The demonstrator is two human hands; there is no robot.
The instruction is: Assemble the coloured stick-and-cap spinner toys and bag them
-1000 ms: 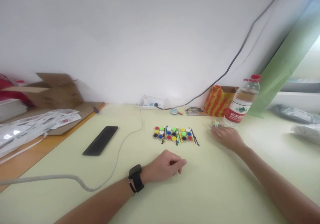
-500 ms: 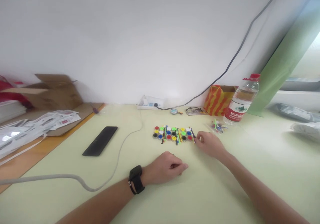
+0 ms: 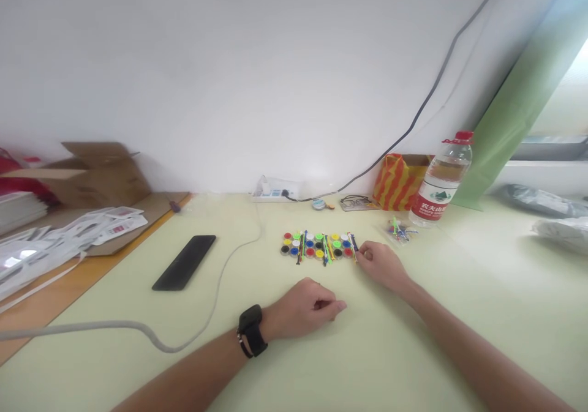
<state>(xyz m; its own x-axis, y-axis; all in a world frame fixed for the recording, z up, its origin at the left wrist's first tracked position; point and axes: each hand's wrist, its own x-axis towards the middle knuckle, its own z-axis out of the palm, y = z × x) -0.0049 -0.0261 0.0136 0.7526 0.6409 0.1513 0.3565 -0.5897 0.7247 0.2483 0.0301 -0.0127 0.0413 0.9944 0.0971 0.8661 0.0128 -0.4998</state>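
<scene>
My left hand (image 3: pixel 305 307), a dark watch on its wrist, rests on the table with its fingers curled in and the thumb pointing right. Nothing shows in it. Farther off, my right hand (image 3: pixel 379 264) pinches at the near end of a thin coloured plastic stick (image 3: pixel 354 250), at the right end of a row. That row holds small round discs (image 3: pixel 320 254) in red, yellow, blue, black, white and green, laid out in blocks. Between the blocks lie bundles of thin coloured sticks (image 3: pixel 327 250). Several fingertips of the right hand are hidden.
Right of the row lies a clear bag of coloured sticks (image 3: pixel 400 232), near a water bottle (image 3: pixel 436 185) and a striped bag (image 3: pixel 395 182). A black phone-like slab (image 3: pixel 184 262) and a grey cable (image 3: pixel 215 299) lie left. A power strip (image 3: pixel 271 196) sits by the wall.
At the right end of the row, a light stick now shows beside the dark one, by my right fingertips. My right hand has shifted slightly left; the left hand stays put.
</scene>
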